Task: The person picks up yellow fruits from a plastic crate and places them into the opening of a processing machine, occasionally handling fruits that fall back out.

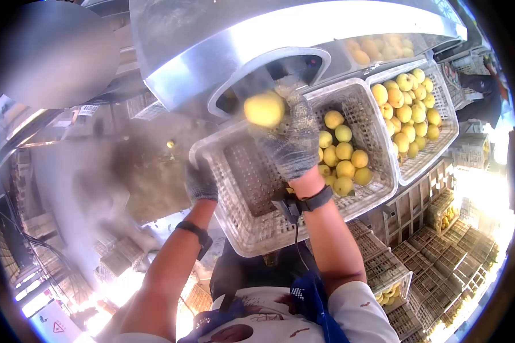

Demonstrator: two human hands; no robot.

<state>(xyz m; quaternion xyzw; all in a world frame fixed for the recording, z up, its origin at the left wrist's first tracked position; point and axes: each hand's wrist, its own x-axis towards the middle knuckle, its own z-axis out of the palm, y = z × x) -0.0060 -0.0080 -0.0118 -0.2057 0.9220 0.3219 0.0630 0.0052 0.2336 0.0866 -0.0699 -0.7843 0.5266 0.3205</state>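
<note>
A grey-gloved right hand, my right hand point(292, 134), is raised over a plastic crate point(257, 243). It is closed around a yellow peach point(264, 110), slightly blurred, just below the opening point(269, 71) of a shiny metal machine. Part of the grip is hidden behind the fruit and by glare. My left hand point(201, 183), gloved as well, is closed at the crate's left rim, with its fingertips partly out of sight. Several yellow peaches point(344, 151) lie in the right part of this crate, and its perforated floor shows on the left.
A second crate point(420, 163) full of yellow peaches stands against the right side of the first. The metal machine point(183, 74) spans the top. Stacked crates point(435, 257) fill the lower right. Another person point(480, 94) is at the far right.
</note>
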